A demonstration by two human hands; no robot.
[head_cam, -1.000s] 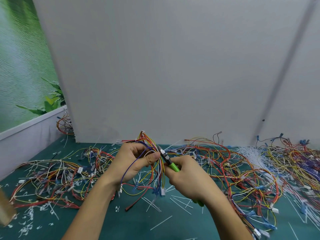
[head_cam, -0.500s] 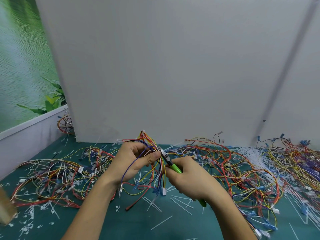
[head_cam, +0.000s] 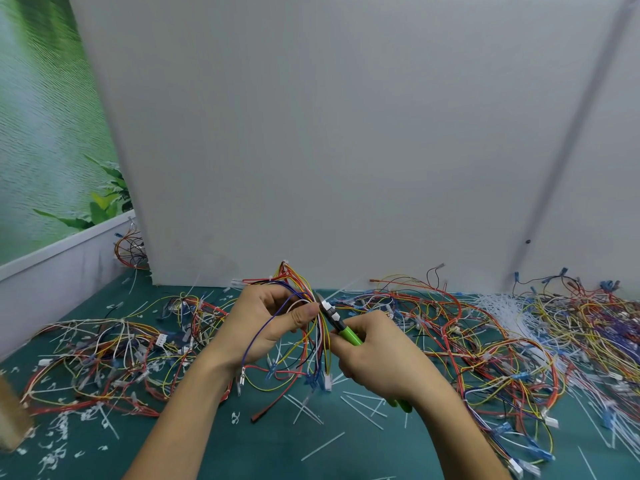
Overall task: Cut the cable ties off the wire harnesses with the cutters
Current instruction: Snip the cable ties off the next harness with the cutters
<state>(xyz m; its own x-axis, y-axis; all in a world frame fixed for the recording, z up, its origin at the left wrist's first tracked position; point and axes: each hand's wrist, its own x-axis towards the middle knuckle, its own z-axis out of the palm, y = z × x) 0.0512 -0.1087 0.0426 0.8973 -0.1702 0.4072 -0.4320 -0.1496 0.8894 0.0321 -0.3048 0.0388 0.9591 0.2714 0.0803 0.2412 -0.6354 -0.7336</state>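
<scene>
Edging cutters (head_cam: 347,335) perhaps nearer harness (head_cam: 316,344)

Glossy green plastic cutters (head_cam: 341,328) handles; matt teal table (head_cam: 277,452).

Right hand (head_cam: 377,362) hides most of the cutters (head_cam: 343,331)

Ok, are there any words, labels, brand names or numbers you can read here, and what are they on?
No text can be read anywhere.
The cutters in the right hand: green handles, no legible brand.
The wire harness in the left hand: no tag seen.
The white plug at the left: too small to show any marking.
The grey board behind: blank.
</scene>
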